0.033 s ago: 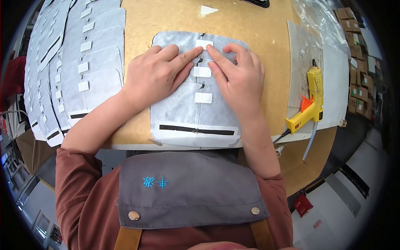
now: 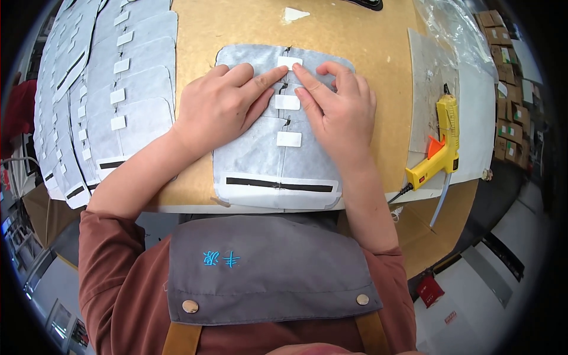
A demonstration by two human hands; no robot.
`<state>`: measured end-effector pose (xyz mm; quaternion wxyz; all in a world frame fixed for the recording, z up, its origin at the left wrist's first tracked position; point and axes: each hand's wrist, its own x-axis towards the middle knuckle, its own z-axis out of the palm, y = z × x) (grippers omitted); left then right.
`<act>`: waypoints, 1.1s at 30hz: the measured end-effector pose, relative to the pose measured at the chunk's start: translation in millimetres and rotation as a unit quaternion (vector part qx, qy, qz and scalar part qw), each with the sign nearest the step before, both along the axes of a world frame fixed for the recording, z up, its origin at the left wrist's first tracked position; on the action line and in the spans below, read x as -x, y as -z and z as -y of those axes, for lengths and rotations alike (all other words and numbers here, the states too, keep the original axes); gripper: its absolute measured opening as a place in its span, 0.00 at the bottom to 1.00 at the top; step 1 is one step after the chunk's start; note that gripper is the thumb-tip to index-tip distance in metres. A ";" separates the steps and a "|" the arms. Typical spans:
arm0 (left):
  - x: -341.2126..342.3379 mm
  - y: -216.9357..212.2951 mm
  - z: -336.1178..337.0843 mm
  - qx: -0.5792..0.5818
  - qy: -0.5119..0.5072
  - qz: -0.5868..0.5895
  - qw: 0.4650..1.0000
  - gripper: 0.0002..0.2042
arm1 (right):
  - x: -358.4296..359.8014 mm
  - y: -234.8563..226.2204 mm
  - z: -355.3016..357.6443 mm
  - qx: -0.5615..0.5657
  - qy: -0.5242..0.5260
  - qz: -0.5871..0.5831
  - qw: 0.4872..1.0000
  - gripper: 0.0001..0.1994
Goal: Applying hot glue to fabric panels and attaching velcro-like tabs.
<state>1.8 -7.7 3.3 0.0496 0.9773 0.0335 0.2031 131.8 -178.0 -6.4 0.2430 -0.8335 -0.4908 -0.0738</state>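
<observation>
A light grey fabric panel (image 2: 248, 148) with rounded corners lies flat before me, with a seam down its middle. Along the seam sit white rectangular tabs: a far one (image 2: 290, 61), a middle one (image 2: 288, 102) and a near one (image 2: 289, 139). My left hand (image 2: 222, 103) rests on the panel, index fingertip on the far tab's lower left, thumb stretched out below. From the right, my right hand (image 2: 343, 106) touches that tab's lower right with its index fingertip; its thumb lies beside the middle tab. Neither hand holds anything. A black strip (image 2: 278, 184) crosses the panel's near end.
Stacks of similar grey panels (image 2: 142, 77) overlap on the left of the tan tabletop (image 2: 201, 23). A yellow hot glue gun (image 2: 448, 127) with an orange trigger lies right, near a clear plastic bag (image 2: 455, 35). Cardboard boxes (image 2: 510, 89) stand beyond. An open carton (image 2: 438, 231) is below the edge.
</observation>
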 end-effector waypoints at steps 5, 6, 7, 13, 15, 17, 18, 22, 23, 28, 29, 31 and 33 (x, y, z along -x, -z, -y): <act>-0.1 -0.7 -1.9 0.019 0.004 0.005 1.000 0.20 | -1.1 -1.2 -1.0 -0.027 0.016 -0.003 1.000 0.22; -0.1 -2.7 -1.9 0.038 0.000 0.003 0.999 0.20 | -1.3 -1.5 -1.5 -0.027 0.016 -0.003 1.000 0.22; 0.1 -3.5 -1.9 0.057 -0.005 0.001 0.998 0.20 | -1.2 -2.1 -1.7 -0.028 0.018 -0.016 0.999 0.24; 0.5 -0.4 -1.6 0.033 -0.012 -0.003 0.999 0.20 | -3.1 -1.1 0.8 0.007 -0.004 -0.006 1.000 0.25; 0.8 -0.7 -0.8 0.034 -0.015 -0.006 0.999 0.20 | -3.1 -0.8 1.6 0.010 -0.013 0.011 1.000 0.26; 1.0 -0.7 -1.5 0.034 -0.017 -0.008 0.999 0.21 | -2.5 -2.9 1.0 0.006 -0.006 -0.012 1.000 0.23; 1.4 -0.9 -2.5 0.042 -0.018 -0.013 0.999 0.21 | -2.7 -2.8 0.4 0.006 -0.006 -0.011 1.000 0.23; 0.6 -7.1 -0.3 0.057 -0.021 -0.024 0.998 0.23 | -2.2 -3.3 -0.2 -0.033 0.003 -0.025 0.999 0.23; 0.8 -5.2 -0.6 0.058 -0.020 -0.025 0.998 0.23 | -1.8 -3.5 -0.4 -0.024 0.003 -0.020 1.000 0.24; 1.5 -3.1 -0.4 0.059 -0.027 -0.031 0.997 0.22 | -1.1 -3.8 -3.1 0.005 0.011 -0.014 1.000 0.25; 1.1 -2.8 -0.5 0.059 -0.027 -0.031 0.997 0.22 | 0.4 -4.9 -4.3 -0.020 0.027 -0.027 0.999 0.24; -0.4 -2.5 -0.9 0.057 -0.020 -0.019 0.998 0.22 | -3.0 0.5 -1.2 -0.005 0.016 -0.006 1.000 0.24; 1.3 -2.6 -0.8 0.060 -0.022 -0.025 0.998 0.22 | -2.9 0.7 -0.9 0.008 0.005 0.014 1.000 0.24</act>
